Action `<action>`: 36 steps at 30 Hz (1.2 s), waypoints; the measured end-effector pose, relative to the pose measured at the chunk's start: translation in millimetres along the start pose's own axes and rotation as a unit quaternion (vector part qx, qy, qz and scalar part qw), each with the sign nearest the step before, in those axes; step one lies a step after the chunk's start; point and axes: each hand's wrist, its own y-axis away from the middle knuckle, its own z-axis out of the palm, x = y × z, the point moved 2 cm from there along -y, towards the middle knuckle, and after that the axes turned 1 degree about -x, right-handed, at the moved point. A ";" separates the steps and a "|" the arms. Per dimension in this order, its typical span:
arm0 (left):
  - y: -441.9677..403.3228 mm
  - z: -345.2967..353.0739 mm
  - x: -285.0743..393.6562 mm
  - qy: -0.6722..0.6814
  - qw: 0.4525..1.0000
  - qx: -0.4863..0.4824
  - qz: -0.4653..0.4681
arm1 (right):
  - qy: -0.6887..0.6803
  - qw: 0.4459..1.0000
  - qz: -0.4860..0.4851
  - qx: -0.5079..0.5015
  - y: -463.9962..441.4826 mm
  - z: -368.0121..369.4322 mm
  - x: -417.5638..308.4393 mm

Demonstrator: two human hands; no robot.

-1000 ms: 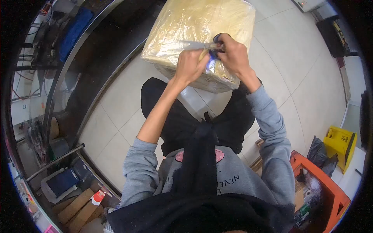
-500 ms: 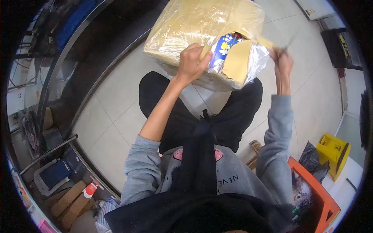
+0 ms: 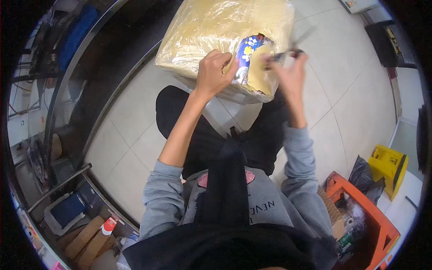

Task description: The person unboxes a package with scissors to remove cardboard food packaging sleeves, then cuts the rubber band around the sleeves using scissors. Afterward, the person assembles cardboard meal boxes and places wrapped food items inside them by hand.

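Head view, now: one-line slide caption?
Left hand grips torn yellowish wrapping beside exposed blue packaging; blurred right hand holds scissors.

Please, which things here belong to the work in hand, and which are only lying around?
In the work:
- wrapped package, torn open, gripped by the left hand
- blue printed item showing inside
- scissors, blurred, in the right hand

Lying around:
- orange crate
- black bag
- cardboard pieces
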 end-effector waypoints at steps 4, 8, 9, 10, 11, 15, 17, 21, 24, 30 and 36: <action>2.7 1.1 -5.1 0.038 0.999 0.017 0.006 | 0.109 0.993 -0.037 0.023 30.3 31.5 -12.0; 10.9 2.0 -4.3 0.016 1.000 0.006 -0.006 | 0.101 0.993 0.038 0.046 26.4 1.7 9.9; 8.5 3.1 -3.6 0.012 1.000 0.016 -0.005 | 0.104 0.994 0.036 0.026 24.3 -2.1 7.9; 8.2 3.9 -4.0 0.015 1.000 0.015 -0.007 | 0.107 0.994 0.037 0.003 25.7 -4.7 7.8; 7.4 4.2 -5.4 -0.009 1.000 0.007 -0.012 | 0.109 0.993 0.039 0.002 25.4 -4.2 10.6; 12.4 4.6 4.8 -0.057 0.998 0.021 0.007 | -0.016 0.998 0.056 0.017 21.1 4.9 69.8; 15.4 -0.5 36.8 -0.160 0.984 0.059 0.050 | -0.254 0.956 0.140 0.037 23.8 6.8 87.2; 40.0 33.1 73.4 -0.221 0.957 -0.027 0.188 | -0.402 0.898 0.176 0.028 28.3 8.3 81.9; 45.8 51.8 62.5 -0.255 0.929 -0.156 0.218 | -0.451 0.863 0.222 0.053 27.7 11.4 84.7; 62.0 55.4 59.3 -0.157 0.945 -0.172 0.228 | -0.379 0.889 0.200 0.162 26.1 28.1 96.6; 86.4 58.6 55.0 -0.110 0.971 -0.117 0.179 | -0.220 0.933 0.109 0.264 16.0 47.6 92.9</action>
